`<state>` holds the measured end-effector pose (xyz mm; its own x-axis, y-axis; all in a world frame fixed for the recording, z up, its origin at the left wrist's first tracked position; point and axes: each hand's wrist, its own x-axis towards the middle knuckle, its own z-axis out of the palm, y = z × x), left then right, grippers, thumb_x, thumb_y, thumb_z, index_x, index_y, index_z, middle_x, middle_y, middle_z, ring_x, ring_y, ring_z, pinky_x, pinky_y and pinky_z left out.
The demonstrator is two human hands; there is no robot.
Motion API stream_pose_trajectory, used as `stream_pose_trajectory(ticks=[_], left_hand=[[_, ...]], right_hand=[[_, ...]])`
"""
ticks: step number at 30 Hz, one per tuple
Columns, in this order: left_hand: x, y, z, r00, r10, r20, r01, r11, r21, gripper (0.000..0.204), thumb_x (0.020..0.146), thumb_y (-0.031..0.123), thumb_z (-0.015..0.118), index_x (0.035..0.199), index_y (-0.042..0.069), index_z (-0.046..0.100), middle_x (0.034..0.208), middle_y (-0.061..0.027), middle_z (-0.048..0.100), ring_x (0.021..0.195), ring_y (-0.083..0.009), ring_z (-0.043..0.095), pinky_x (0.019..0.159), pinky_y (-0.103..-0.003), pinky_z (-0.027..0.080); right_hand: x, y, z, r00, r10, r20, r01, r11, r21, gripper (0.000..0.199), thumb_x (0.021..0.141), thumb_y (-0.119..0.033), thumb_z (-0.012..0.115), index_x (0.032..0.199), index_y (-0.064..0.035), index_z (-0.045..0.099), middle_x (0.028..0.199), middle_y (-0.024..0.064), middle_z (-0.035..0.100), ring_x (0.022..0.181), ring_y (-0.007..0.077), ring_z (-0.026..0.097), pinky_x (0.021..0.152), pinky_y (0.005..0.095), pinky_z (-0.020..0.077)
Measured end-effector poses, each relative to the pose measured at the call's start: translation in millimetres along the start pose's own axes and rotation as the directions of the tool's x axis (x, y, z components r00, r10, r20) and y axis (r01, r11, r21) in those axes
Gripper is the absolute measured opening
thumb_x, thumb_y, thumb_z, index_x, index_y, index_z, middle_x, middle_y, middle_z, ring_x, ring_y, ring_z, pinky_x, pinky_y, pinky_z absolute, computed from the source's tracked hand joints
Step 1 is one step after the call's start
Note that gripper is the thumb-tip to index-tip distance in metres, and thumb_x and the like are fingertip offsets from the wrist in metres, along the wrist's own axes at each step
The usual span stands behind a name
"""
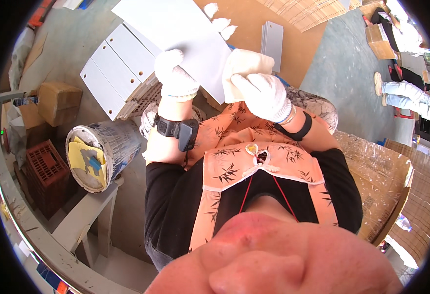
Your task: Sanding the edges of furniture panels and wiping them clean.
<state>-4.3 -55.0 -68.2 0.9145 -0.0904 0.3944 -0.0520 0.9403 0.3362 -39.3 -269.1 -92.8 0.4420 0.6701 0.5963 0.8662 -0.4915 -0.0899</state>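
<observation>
My left hand [177, 78], in a white knit glove, grips the near left edge of a large smooth white panel [171, 29]. The panel extends away from me, its far end cut off by the top of the view. In the matching glove, my right hand [265, 95] is closed on a folded cream cloth [248, 63] at the panel's near right edge. Whether the cloth presses on the surface I cannot tell. A stack of white boards with small drilled holes [119, 73] sits just left of my left hand.
Narrow grey-white strips [272, 46] lie on a brown cardboard sheet [301, 56] beyond my right hand, near white scraps [220, 24]. To my left are a stained bucket [119, 147], a red-brown crate [48, 164] and a cardboard box [59, 104]. Another person [406, 93] is at far right.
</observation>
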Motion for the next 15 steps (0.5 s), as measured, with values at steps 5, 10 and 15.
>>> stream_pose_trajectory(ticks=[5, 10, 15], left_hand=[[0, 5, -7, 1.0, -0.001, 0.023, 0.002, 1.0, -0.025, 0.087, 0.07, 0.025, 0.068, 0.147, 0.001, 0.038, 0.146, -0.0227, 0.045, 0.132, -0.0458, 0.045, 0.117, -0.062, 0.029], [-12, 25, -17, 0.951, 0.122, -0.284, -0.109, 0.992, 0.061, 0.078, 0.074, 0.028, 0.065, 0.143, 0.0, 0.041, 0.141, -0.0234, 0.048, 0.126, -0.045, 0.049, 0.112, -0.056, 0.037], [0, 28, -36, 0.813, 0.326, -0.483, -0.185, 0.93, 0.316, 0.076, 0.077, 0.03, 0.063, 0.141, -0.002, 0.041, 0.139, -0.025, 0.048, 0.122, -0.0439, 0.051, 0.109, -0.052, 0.041]], right_hand=[[-7, 10, -2, 0.995, 0.027, 0.098, -0.02, 0.997, -0.077, 0.043, 0.074, -0.007, 0.066, 0.117, -0.0082, 0.067, 0.074, 0.0033, 0.049, 0.059, 0.0198, 0.053, 0.05, 0.0339, 0.0457], [-6, 44, 6, 0.959, 0.274, -0.077, -0.283, 0.943, -0.173, 0.02, 0.091, -0.014, 0.063, 0.11, -0.0106, 0.069, 0.079, 0.0041, 0.062, 0.059, 0.0177, 0.056, 0.055, 0.0304, 0.0508], [-19, 60, 2, 0.556, 0.772, 0.309, -0.526, 0.039, 0.85, 0.018, 0.097, -0.014, 0.06, 0.109, -0.003, 0.067, 0.09, 0.0005, 0.068, 0.082, 0.0083, 0.066, 0.07, 0.0248, 0.0559]])
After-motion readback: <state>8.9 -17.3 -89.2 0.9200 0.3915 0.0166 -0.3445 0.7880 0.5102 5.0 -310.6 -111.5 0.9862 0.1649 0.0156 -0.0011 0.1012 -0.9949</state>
